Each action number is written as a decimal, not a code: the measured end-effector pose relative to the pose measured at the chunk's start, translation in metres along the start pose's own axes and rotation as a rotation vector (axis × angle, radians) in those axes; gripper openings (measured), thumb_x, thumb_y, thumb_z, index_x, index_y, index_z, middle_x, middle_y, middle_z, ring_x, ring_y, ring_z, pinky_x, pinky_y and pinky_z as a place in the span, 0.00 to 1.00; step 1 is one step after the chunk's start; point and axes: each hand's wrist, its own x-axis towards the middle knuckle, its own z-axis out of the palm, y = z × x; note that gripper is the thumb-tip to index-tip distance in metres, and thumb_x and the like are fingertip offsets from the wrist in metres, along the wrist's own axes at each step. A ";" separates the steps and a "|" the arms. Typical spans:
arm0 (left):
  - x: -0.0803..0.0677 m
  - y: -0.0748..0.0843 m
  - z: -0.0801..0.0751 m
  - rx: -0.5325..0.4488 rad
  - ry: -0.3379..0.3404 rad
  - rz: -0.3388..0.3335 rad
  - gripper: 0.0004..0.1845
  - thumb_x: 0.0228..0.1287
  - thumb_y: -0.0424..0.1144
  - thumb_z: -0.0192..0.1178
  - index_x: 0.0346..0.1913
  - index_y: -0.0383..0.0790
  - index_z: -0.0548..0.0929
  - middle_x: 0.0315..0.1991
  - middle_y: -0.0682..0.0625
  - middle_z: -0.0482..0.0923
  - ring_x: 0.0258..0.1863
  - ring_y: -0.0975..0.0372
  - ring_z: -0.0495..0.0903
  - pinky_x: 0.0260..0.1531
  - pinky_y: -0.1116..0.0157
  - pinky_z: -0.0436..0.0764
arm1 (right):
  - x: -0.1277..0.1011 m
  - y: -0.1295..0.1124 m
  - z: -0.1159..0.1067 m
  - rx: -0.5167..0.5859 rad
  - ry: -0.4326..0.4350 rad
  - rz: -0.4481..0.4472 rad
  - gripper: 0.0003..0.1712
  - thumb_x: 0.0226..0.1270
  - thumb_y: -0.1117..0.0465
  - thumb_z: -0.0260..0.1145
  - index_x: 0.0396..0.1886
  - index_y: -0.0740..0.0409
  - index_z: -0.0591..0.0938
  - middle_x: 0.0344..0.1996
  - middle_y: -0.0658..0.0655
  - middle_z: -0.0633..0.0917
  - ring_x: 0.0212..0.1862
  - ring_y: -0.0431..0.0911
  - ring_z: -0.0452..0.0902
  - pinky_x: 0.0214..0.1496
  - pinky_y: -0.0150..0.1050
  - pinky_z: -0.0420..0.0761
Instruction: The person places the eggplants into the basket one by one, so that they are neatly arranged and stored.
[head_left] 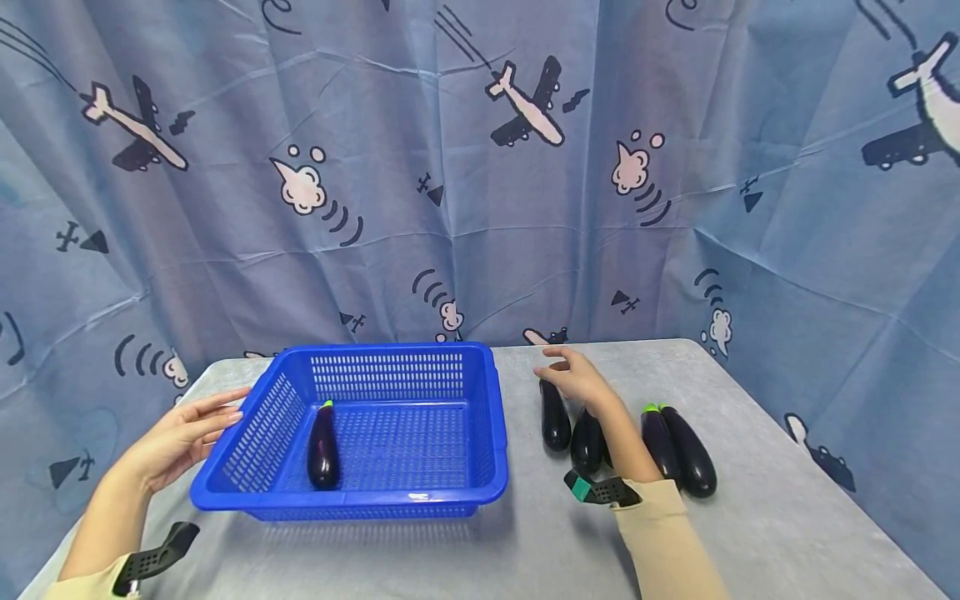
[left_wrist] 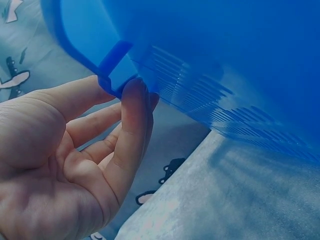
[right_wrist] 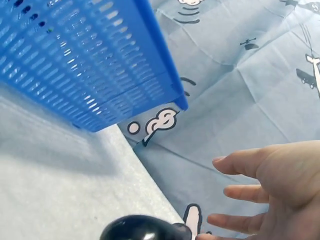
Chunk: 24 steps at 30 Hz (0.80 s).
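- Right hand (head_left: pixel 577 379): fingers spread wide and relaxed, holding nothing; it hovers over the stem end of the nearest eggplant (head_left: pixel 555 415), and whether skin meets skin cannot be told.
- Nearest eggplant: dark purple, lying on the grey table (head_left: pixel 787 517) directly beneath the right palm, just right of the basket; its rounded end shows at the bottom of the right wrist view (right_wrist: pixel 142 227).
- Second eggplant (head_left: pixel 587 442): just beside the first, under the right forearm.
- Pair of eggplants (head_left: pixel 678 450): farther out from the right hand, side by side, green caps pointing away.
- Left hand (head_left: pixel 176 437): open, fingers straight, fingertips (left_wrist: pixel 135 92) touching the basket's rim on its left side; steadying, not clasping.
- Blue basket (head_left: pixel 480 467): perforated plastic, between the two hands, resting on the table.
- Eggplant in basket (head_left: pixel 323 448): one piece, lying lengthwise on the basket floor, toward the left hand's side.
- Step in hand, by judgement: the reach for another eggplant, grasp not yet made.
- Next move, by judgement: fingers must close around the nearest eggplant's body, firmly, as the glossy skin looks slippery.
- Backdrop: blue curtain (head_left: pixel 480 167) printed with aeroplanes, behind all.
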 end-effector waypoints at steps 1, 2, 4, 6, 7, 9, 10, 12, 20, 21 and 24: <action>0.000 0.000 0.000 -0.002 0.000 0.001 0.23 0.84 0.32 0.50 0.56 0.70 0.84 0.49 0.57 0.87 0.46 0.62 0.89 0.46 0.63 0.89 | 0.000 0.002 0.001 -0.003 -0.006 0.010 0.34 0.81 0.56 0.61 0.77 0.70 0.66 0.71 0.78 0.71 0.70 0.69 0.71 0.66 0.63 0.79; 0.000 0.000 0.000 -0.004 -0.001 0.002 0.23 0.84 0.32 0.50 0.56 0.70 0.84 0.49 0.57 0.87 0.46 0.62 0.89 0.46 0.63 0.89 | 0.001 0.003 0.001 -0.003 -0.010 0.019 0.34 0.81 0.56 0.61 0.77 0.69 0.66 0.71 0.78 0.71 0.70 0.69 0.72 0.66 0.63 0.79; 0.000 0.000 0.000 -0.009 -0.005 0.007 0.23 0.84 0.32 0.50 0.56 0.70 0.85 0.49 0.57 0.87 0.46 0.62 0.89 0.46 0.63 0.89 | 0.001 0.005 0.002 -0.001 -0.017 0.032 0.34 0.81 0.56 0.61 0.77 0.69 0.66 0.71 0.78 0.71 0.69 0.69 0.72 0.65 0.62 0.79; 0.000 0.000 0.000 -0.014 -0.007 0.010 0.24 0.84 0.32 0.50 0.56 0.70 0.85 0.49 0.58 0.87 0.46 0.62 0.89 0.46 0.63 0.89 | 0.001 0.006 0.004 -0.002 -0.021 0.034 0.34 0.81 0.56 0.60 0.77 0.70 0.65 0.71 0.79 0.71 0.69 0.69 0.72 0.64 0.63 0.80; -0.001 0.000 0.000 -0.018 -0.008 0.012 0.24 0.84 0.31 0.50 0.56 0.70 0.85 0.49 0.58 0.88 0.46 0.62 0.89 0.46 0.63 0.89 | 0.001 0.006 0.004 -0.006 -0.021 0.035 0.34 0.81 0.56 0.61 0.77 0.70 0.65 0.71 0.79 0.71 0.69 0.69 0.72 0.64 0.62 0.80; -0.001 0.000 0.000 -0.024 -0.010 0.015 0.24 0.84 0.31 0.50 0.56 0.69 0.85 0.49 0.58 0.88 0.46 0.62 0.89 0.45 0.63 0.89 | 0.001 0.006 0.005 -0.005 -0.024 0.045 0.34 0.81 0.56 0.61 0.77 0.70 0.66 0.71 0.79 0.70 0.69 0.69 0.72 0.63 0.61 0.81; -0.001 0.000 0.000 -0.027 -0.010 0.015 0.24 0.84 0.31 0.50 0.56 0.69 0.85 0.49 0.58 0.88 0.46 0.62 0.89 0.45 0.63 0.89 | 0.001 0.006 0.006 -0.007 -0.028 0.051 0.34 0.81 0.56 0.61 0.77 0.70 0.66 0.71 0.79 0.70 0.69 0.69 0.73 0.62 0.60 0.82; 0.000 0.000 0.000 -0.030 -0.011 0.015 0.24 0.84 0.31 0.50 0.56 0.69 0.86 0.49 0.57 0.88 0.46 0.62 0.89 0.45 0.63 0.89 | 0.001 0.006 0.007 -0.006 -0.044 0.075 0.34 0.81 0.56 0.61 0.77 0.69 0.66 0.71 0.79 0.71 0.66 0.67 0.75 0.59 0.56 0.84; -0.001 0.002 0.002 0.024 0.020 -0.013 0.22 0.84 0.34 0.52 0.54 0.73 0.85 0.48 0.59 0.87 0.46 0.63 0.89 0.46 0.63 0.89 | 0.005 0.009 0.015 0.003 -0.109 0.152 0.35 0.79 0.57 0.64 0.77 0.68 0.66 0.68 0.77 0.73 0.54 0.61 0.82 0.44 0.45 0.89; -0.001 0.002 0.002 0.029 0.027 -0.015 0.22 0.84 0.34 0.52 0.54 0.73 0.84 0.48 0.59 0.87 0.46 0.63 0.89 0.46 0.63 0.89 | 0.005 0.009 0.016 0.002 -0.113 0.154 0.35 0.79 0.57 0.64 0.77 0.68 0.66 0.69 0.78 0.73 0.55 0.63 0.82 0.44 0.46 0.90; -0.002 0.003 0.002 0.032 0.020 -0.008 0.22 0.84 0.34 0.52 0.55 0.72 0.84 0.48 0.59 0.87 0.46 0.63 0.89 0.46 0.63 0.89 | 0.006 0.007 0.021 -0.006 -0.117 0.159 0.37 0.78 0.57 0.65 0.78 0.68 0.65 0.69 0.78 0.73 0.57 0.65 0.82 0.44 0.47 0.90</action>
